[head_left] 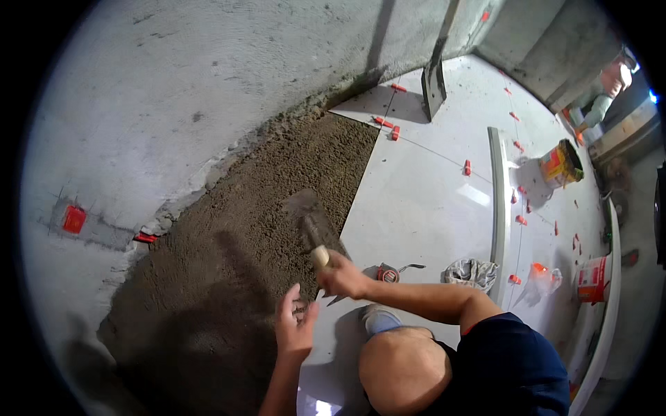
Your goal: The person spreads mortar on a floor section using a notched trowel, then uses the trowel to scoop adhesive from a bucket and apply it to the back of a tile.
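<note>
My right hand (pixel 343 278) is closed round the pale handle of a trowel (pixel 313 220). The flat metal blade, slightly blurred, is over the rough brown mortar bed (pixel 270 163), near the edge of the white floor tiles (pixel 430 201). Just left of that hand, my left hand (pixel 295 324) is open above the mortar, its fingers apart and a little bent, with nothing in it. Close to my right wrist, a red tape measure (pixel 388 274) lies on the tile.
A grey wall (pixel 166 90) borders the mortar. On the tiles are red levelling wedges (pixel 467 168), a long straightedge (pixel 499 201), a crumpled bag (pixel 472 273), a bucket (pixel 560 166) and a red-and-white bucket (pixel 592 279). A shovel (pixel 434 90) leans at the back. Another person (pixel 610 87) is at far right.
</note>
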`<state>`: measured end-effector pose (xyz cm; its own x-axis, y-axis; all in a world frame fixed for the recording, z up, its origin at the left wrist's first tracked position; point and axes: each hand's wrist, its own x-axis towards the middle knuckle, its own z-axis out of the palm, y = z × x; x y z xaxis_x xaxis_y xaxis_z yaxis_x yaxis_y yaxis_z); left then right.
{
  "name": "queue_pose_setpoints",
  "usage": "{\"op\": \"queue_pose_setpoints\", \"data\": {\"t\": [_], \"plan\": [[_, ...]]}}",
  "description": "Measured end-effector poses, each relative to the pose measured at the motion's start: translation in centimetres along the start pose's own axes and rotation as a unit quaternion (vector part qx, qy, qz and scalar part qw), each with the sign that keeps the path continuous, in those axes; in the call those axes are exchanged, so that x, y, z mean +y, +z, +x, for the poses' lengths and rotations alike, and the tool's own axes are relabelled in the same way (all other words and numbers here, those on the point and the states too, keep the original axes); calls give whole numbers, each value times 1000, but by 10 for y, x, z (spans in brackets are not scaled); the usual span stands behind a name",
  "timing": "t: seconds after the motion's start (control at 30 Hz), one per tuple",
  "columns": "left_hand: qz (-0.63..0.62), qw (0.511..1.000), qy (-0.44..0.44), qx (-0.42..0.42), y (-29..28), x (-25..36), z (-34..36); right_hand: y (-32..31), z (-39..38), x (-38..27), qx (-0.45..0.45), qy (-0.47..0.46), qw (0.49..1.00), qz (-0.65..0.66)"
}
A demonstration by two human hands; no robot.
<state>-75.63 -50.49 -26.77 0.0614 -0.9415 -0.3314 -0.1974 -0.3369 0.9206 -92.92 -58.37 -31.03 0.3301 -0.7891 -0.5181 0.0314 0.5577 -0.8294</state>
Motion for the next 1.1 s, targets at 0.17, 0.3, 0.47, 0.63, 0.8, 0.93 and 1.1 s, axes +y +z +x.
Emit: {"op": "queue_pose_setpoints", "data": {"t": [0.17,0.3,0.47,0.63,0.8,0.93,1.1], "plan": [[233,953,-108,-160,-47,-4,-25,-117,95,-25,151,-75,969,182],[512,817,-109,-240,-113,-19,-65,-200,170,-47,174,-94,939,282],[251,872,-416,-53,-300,-99,-183,-205,208,-95,202,-97,897,382],[214,855,-470,37,-322,-92,-258,-224,224,-98,233,-103,898,360],[164,840,-511,84,-305,-95,-287,-230,226,-98,242,-93,897,358],[148,835,-523,88,-296,-97,-290,-238,229,-93,250,-91,895,359],[139,830,-533,92,-296,-95,-294,-243,238,-103,207,-78,858,464]]}}
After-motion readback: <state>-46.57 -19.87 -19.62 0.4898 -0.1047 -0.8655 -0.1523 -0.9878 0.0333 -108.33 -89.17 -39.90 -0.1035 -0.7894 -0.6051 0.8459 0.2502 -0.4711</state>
